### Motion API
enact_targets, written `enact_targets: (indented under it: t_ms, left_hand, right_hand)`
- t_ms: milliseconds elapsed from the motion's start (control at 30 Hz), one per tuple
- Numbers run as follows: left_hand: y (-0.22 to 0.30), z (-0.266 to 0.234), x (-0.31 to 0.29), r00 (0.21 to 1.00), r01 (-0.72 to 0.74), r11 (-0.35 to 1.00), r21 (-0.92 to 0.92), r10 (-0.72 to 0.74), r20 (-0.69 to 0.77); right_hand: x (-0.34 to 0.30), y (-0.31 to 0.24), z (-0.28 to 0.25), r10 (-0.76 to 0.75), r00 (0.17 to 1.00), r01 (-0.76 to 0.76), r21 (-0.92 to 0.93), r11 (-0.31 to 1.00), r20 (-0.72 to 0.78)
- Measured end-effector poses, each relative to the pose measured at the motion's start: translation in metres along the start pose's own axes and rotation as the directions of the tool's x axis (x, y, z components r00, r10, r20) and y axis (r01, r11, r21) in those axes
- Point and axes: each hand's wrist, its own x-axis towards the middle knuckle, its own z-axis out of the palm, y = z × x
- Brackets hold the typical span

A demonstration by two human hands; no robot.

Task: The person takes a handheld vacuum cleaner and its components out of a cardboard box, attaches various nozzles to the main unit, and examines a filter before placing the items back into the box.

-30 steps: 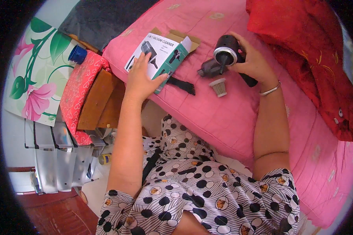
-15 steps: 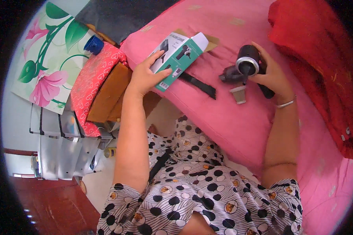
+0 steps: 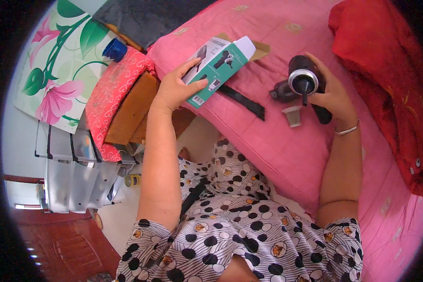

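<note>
Left hand (image 3: 181, 88) gripping the white-and-green box (image 3: 230, 63) over the edge of the pink bed (image 3: 286, 150), right hand (image 3: 334, 98) clasping the silver-ringed black device (image 3: 303, 66), just beside the pale filter (image 3: 293, 116)!

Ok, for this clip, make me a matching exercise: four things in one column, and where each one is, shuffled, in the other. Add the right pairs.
Things:
1. Printed box
2. Black device with silver ring
3. Pleated filter
4. Cup-shaped container

Places:
A. On the pink bedspread, held by neither hand
B. In the right hand
C. By the red heart-patterned cloth, at the picture's left
D. In the left hand

Pairs: 1-D, 2-B, 3-A, 4-C
</note>
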Motion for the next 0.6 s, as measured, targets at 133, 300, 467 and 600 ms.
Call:
enact_targets:
  t_ms: [133,300,467,600]
  left_hand:
    - [0.0,0.007,0.005,1.0,-0.016,1.0,0.004,0.016,0.001]
    - [0.016,0.025,0.008,1.0,0.0,0.984,0.177,-0.003,0.013]
    - [0.023,0.054,0.015,0.987,-0.135,0.846,0.516,0.16,-0.004]
    - [0.049,0.07,0.019,0.963,-0.24,0.814,0.53,0.27,0.022]
  right_hand:
    - [-0.001,0.001,-0.007,0.024,1.0,-0.024,-0.045,0.999,0.001]
    - [-0.001,0.0,-0.016,0.082,0.996,-0.081,-0.051,0.995,0.019]
    - [-0.003,-0.002,-0.018,0.06,0.996,-0.069,0.14,0.988,0.071]
    - [-0.008,-0.011,-0.02,0.127,0.982,-0.164,0.298,0.94,0.141]
